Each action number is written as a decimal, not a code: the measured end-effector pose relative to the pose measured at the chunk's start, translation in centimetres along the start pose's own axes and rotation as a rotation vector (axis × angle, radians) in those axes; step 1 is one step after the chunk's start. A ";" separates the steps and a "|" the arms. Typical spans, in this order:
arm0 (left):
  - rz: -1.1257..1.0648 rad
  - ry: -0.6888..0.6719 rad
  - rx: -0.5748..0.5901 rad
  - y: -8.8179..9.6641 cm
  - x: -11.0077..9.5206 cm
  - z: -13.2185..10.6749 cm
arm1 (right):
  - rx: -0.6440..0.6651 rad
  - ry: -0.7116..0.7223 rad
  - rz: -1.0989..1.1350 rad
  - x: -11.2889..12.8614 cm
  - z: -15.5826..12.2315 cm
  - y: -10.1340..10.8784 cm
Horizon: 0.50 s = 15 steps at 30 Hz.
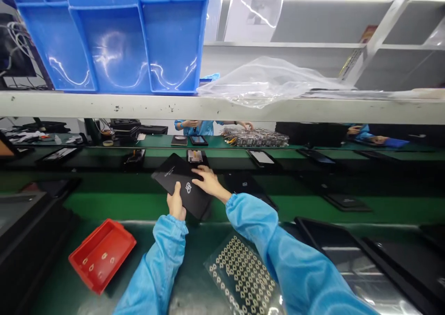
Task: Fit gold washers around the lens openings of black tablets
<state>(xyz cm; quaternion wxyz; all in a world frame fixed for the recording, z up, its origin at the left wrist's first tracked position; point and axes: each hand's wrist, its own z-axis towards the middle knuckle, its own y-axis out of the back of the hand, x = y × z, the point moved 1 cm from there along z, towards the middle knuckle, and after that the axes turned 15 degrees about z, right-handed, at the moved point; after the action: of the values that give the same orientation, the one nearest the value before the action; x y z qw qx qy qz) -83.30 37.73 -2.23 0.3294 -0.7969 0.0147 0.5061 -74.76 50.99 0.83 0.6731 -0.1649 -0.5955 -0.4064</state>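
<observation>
A flat black tablet [186, 189] with a white logo and small print on its back is held tilted above the green line. My left hand [176, 204] grips its lower left edge, thumb on the face and fingers hidden underneath. Across the upper right part of the tablet lie the outstretched fingers of my right hand [208, 183]; whether they press on anything small I cannot tell. Below my right forearm is a clear sheet [243, 275] carrying rows of small ring-shaped pieces. Left of my left sleeve sits a red tray [104, 254] with a few small pale bits in it.
Other black tablets [248, 185] lie along the green line, and larger dark panels [344, 250] at right. Overhead, a white shelf [139, 106] bears a blue bin [111, 41] and plastic film [267, 80]. Co-workers' hands [246, 125] show across the line beside stacked parts [257, 138].
</observation>
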 end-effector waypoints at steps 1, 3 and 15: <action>-0.012 -0.021 -0.017 0.3 -0.6 -0.9 | -0.032 0.008 0.060 0.3 -1.2 -0.3; -0.041 -0.074 -0.036 0.9 -1.8 -2.8 | -0.056 0.001 0.197 0.8 -4.0 -1.4; 0.248 0.166 0.262 19.0 -7.3 -17.5 | 0.542 -0.309 0.610 2.0 -11.7 0.3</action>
<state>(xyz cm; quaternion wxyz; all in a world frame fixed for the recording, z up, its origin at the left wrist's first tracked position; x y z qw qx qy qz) -79.71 11.13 -1.22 0.3632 -0.7784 0.2054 0.4691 -66.87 42.24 -0.04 0.6842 -0.2095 -0.6984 0.0115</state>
